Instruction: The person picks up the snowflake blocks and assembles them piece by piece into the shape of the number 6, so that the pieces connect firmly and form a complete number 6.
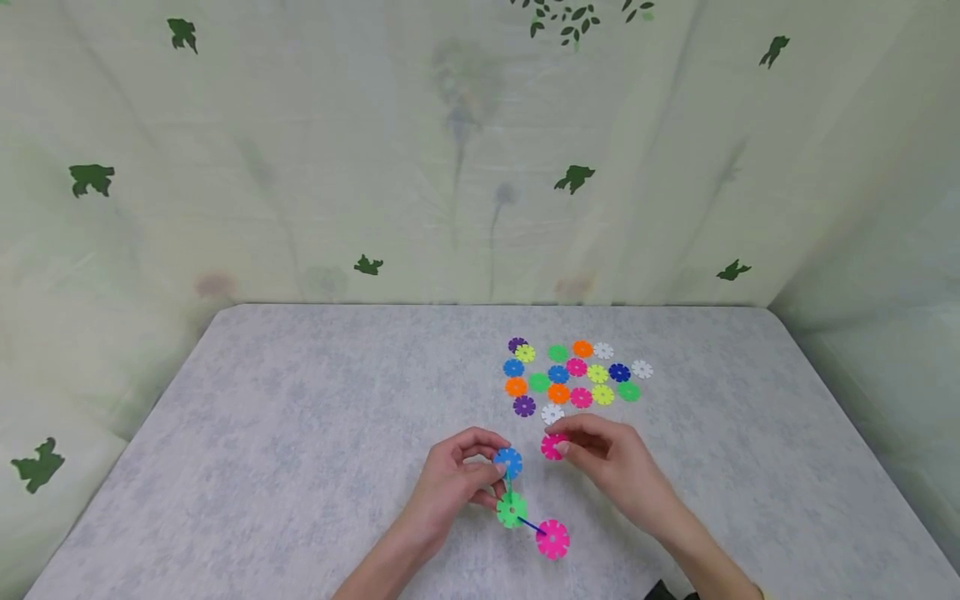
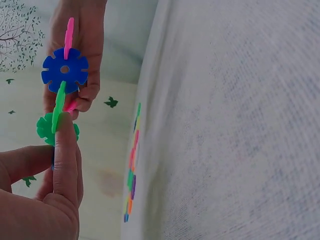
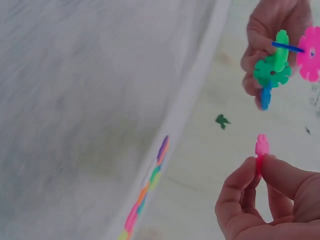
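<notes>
In the head view my left hand point(image 1: 457, 475) pinches a chain of notched plastic snowflake discs by its light blue disc point(image 1: 509, 460). Below that hang a green disc point(image 1: 512, 510) and, at the lower end, a pink disc point(image 1: 552, 540). A dark blue disc point(image 2: 65, 70) joins these last two, and another green disc point(image 3: 272, 72) sits edge to edge with the light blue one. My right hand point(image 1: 615, 458) holds a separate pink disc point(image 3: 262, 145) between thumb and fingertips, a short gap to the right of the light blue disc. Both hands are raised over the table.
Loose discs point(image 1: 558, 393) in several colours lie flat in a cluster on the grey table point(image 1: 300, 417), beyond my hands. A pale curtain point(image 1: 337, 150) with green bird shapes stands behind the table and along its sides. Something black point(image 1: 662, 592) shows at the bottom edge.
</notes>
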